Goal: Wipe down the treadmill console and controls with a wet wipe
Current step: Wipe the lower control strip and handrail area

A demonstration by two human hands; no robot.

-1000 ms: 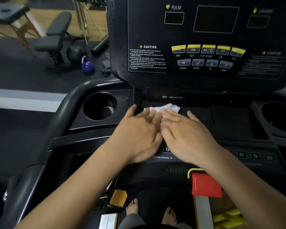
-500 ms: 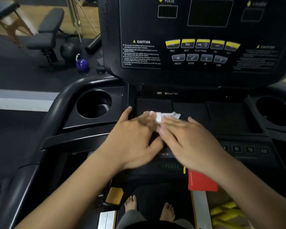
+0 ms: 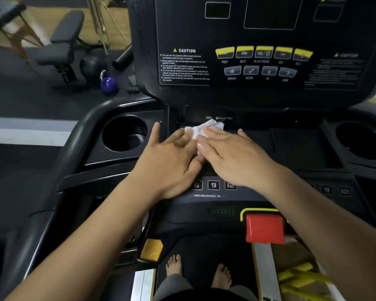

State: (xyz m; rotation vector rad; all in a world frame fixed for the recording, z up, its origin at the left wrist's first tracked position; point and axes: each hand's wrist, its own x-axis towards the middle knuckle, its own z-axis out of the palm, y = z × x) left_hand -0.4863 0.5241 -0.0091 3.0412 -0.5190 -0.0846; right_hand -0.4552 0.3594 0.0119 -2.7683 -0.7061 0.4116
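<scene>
White wet wipe [image 3: 201,130] pressed under both flat, open hands [image 3: 206,155], now farther up the tray [image 3: 291,146]

Two hands: left hand [image 3: 172,161], right hand [image 3: 237,157]. One white wipe [image 3: 201,130] at 12 o'clock of both. Two cup holders, at 9 o'clock [image 3: 124,133] and 3 o'clock [image 3: 361,140]. Five yellow buttons [image 3: 263,52], four grey buttons [image 3: 259,71]. One red stop button [image 3: 265,228]. Two bare feet [image 3: 174,265].
</scene>
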